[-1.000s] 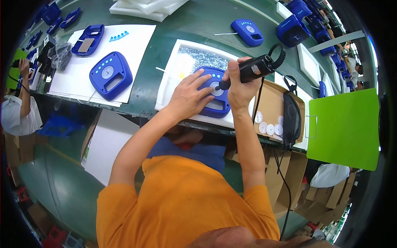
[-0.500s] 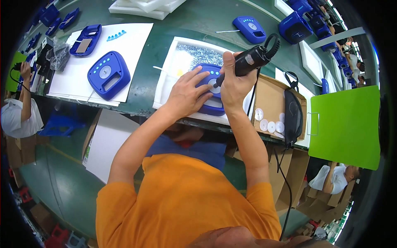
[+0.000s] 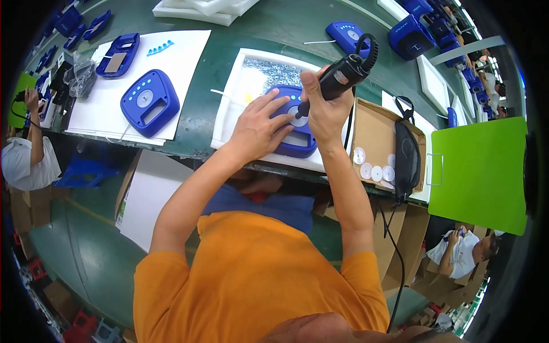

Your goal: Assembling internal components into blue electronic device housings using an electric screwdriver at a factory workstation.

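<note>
A blue plastic housing (image 3: 298, 150) with a row of small light-blue dots and a cut-out handle lies in a white foam tray (image 3: 233, 80). My left hand (image 3: 257, 127) rests on its left side, fingers stretched out across it. In my right hand (image 3: 330, 120) is a black corded electric screwdriver (image 3: 341, 76), tilted, with its tip down at the pale round disc (image 3: 297, 119) in the middle of the housing. Whether the tip sits in a screw is too small to tell. My left fingertips are close beside the tip.
Left, a similar blue housing (image 3: 150, 103) and an open blue shell (image 3: 118, 55) lie on white sheets. To the right stands a cardboard box (image 3: 372, 117) holding white discs (image 3: 366, 170), a black pouch (image 3: 406, 160) at its edge. Another housing (image 3: 347, 38) lies behind. Co-workers sit at both sides.
The screwdriver's rear end and my right hand have shifted slightly, and the driver's cord loop now stands a little lower and farther left. My left hand stays on the housing.
</note>
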`<state>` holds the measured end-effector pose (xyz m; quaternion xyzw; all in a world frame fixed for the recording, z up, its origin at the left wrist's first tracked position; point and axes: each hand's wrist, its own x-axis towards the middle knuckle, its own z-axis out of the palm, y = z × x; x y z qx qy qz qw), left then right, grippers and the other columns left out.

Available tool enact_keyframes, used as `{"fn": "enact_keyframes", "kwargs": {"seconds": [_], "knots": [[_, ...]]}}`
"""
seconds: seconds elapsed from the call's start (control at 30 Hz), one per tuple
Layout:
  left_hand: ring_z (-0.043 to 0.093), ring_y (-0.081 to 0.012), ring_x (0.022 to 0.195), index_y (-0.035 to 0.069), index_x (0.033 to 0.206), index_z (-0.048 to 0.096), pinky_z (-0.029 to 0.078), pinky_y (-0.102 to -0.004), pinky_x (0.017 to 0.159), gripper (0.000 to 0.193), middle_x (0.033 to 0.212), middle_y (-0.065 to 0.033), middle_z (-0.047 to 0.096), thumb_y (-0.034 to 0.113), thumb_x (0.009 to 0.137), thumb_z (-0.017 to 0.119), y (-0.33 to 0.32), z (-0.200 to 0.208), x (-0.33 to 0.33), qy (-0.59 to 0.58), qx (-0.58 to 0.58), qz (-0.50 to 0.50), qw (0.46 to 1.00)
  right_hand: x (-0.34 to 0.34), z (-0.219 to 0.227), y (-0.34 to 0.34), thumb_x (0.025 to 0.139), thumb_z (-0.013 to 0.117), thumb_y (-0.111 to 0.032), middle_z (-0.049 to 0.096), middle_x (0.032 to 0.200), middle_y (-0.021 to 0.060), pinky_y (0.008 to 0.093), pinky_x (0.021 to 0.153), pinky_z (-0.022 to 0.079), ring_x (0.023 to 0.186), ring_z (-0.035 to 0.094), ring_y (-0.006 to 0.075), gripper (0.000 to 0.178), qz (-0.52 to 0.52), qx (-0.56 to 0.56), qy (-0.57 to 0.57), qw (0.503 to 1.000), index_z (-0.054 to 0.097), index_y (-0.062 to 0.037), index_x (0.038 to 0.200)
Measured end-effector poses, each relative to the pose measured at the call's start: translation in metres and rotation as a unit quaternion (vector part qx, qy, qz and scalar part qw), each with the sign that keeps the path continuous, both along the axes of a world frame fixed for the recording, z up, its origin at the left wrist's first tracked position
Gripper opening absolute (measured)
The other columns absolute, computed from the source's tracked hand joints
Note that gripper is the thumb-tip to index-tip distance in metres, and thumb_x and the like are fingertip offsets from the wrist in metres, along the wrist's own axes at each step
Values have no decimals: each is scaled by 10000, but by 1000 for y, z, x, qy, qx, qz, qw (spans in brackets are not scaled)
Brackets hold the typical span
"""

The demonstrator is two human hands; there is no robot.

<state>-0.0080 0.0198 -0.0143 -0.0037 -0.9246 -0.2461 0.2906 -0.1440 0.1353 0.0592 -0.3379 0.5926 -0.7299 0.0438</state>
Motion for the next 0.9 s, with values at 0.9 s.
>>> {"fn": "enact_keyframes", "kwargs": {"seconds": [0.9], "knots": [[591,-455,1535,130,1175,863,513,-542,1229,208,1516,-148,735,245,1003,848,3,5,-9,-5,-11,-14,1000,-154,-28,181,1107,764,-264,762,933,164,414,786,654,805,787,276,345,-167,424,-29,890,626,17,1253]]}}
